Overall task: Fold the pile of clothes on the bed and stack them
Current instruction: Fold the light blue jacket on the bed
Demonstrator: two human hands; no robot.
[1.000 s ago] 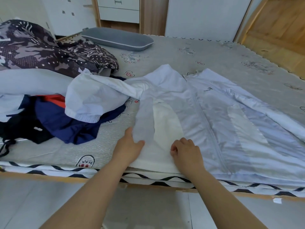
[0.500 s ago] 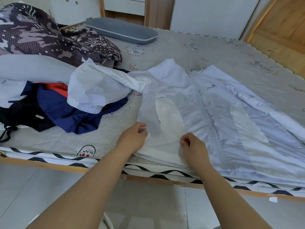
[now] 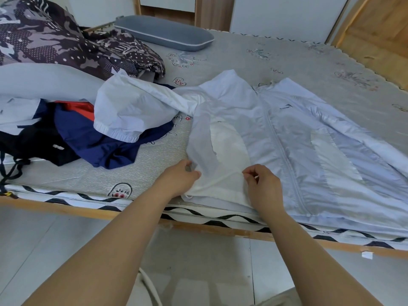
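A: What is nearest?

B: Two bare forearms reach over the wooden bed edge. The left hand (image 3: 180, 176) pinches the near left hem of a thin white zip-up jacket (image 3: 284, 138), thumb and fingers curled onto the fabric. The right hand (image 3: 263, 186) has its fingers curled and nips the same hem just beside it, at the lower edge of a cream inner pocket panel.

A: And the jacket itself?

B: It lies flat, front up and zipped, on the grey patterned bed (image 3: 309, 60), its hem at the near edge. One sleeve runs along its right side; the other sleeve (image 3: 132, 109) is flung left and rests on the pile.

A: Which pile?

B: A loose heap of unfolded clothes (image 3: 72, 131) at the left: navy blue cloth, a black piece with cords, a strip of red and pale blue fabric, all touching one another.

A: Farther back?

B: A dark camouflage-print quilt (image 3: 55, 40) is bunched at the far left, and a flat grey pillow with white piping (image 3: 163, 32) lies near the bed's far edge, with white cabinets behind it.
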